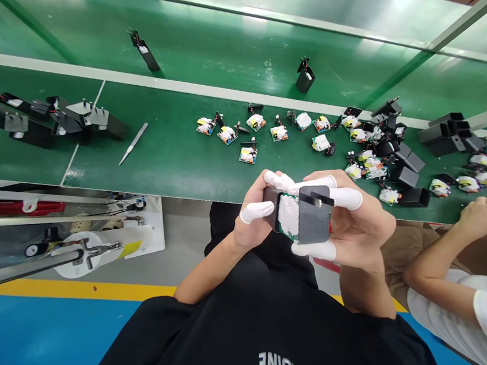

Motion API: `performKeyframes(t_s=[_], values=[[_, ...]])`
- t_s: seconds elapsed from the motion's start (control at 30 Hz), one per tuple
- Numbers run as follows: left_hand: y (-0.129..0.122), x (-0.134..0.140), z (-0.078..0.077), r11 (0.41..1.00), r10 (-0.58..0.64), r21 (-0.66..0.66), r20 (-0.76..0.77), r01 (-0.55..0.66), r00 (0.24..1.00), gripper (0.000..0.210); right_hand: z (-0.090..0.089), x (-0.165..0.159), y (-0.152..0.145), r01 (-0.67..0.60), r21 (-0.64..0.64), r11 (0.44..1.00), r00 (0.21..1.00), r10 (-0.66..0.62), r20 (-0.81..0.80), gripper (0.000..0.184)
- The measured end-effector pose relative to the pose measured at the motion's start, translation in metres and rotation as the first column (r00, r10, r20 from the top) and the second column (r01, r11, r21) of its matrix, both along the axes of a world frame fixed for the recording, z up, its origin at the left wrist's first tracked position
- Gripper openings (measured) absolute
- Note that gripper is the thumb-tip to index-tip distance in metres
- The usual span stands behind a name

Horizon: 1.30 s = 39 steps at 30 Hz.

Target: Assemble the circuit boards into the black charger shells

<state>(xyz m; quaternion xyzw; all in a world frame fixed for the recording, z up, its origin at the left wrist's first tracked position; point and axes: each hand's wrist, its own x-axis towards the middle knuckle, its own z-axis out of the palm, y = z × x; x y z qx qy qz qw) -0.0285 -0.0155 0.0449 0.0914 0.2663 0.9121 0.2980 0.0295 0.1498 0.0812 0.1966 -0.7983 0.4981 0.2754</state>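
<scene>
Left fingers (256,212) grip the black case (271,195), right fingers (348,198) pinch the plate (313,223); the circuit board (289,215) seems partway in, calling for a straight push.

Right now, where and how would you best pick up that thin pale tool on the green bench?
Probably by the wider shank of the pale tool, pinched across its long edges, from above and the right: it lies flat on the green bench, its thin point aims toward the near left, and black cases lie to its left.
</scene>
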Motion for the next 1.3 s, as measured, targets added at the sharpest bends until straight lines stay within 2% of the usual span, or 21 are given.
performKeyframes(t_s=[0.4, 0.83, 0.97, 1.13, 1.3], values=[[0.0026, 0.0031, -0.0031, 1.000, -0.015, -0.011, 0.036, 0.015, 0.999, 0.036, -0.0015, 0.0029, 0.0011, 0.011, 0.048, 0.999, 0.999, -0.013, 0.045, 0.085], [0.0036, 0.0040, -0.0014, 1.000, -0.010, -0.022, 0.047, 0.011, 0.999, 0.037, 0.0029, -0.0019, 0.0009, 0.012, 0.105, 0.994, 1.000, -0.012, 0.000, 0.083], [0.0034, 0.0037, -0.0020, 1.000, -0.003, -0.025, 0.053, 0.004, 0.999, 0.035, 0.0035, -0.0015, 0.0005, 0.012, 0.105, 0.994, 1.000, -0.013, 0.010, 0.082], [0.0035, 0.0038, -0.0045, 1.000, 0.009, -0.025, 0.054, -0.008, 0.998, 0.033, -0.0002, 0.0001, 0.0007, 0.007, 0.090, 0.996, 0.999, -0.012, 0.052, 0.089], [0.0039, 0.0044, -0.0052, 0.999, 0.018, -0.040, 0.051, -0.016, 0.999, 0.033, -0.0017, 0.0011, -0.0001, 0.023, 0.088, 0.996, 0.997, -0.030, 0.077, 0.087]])
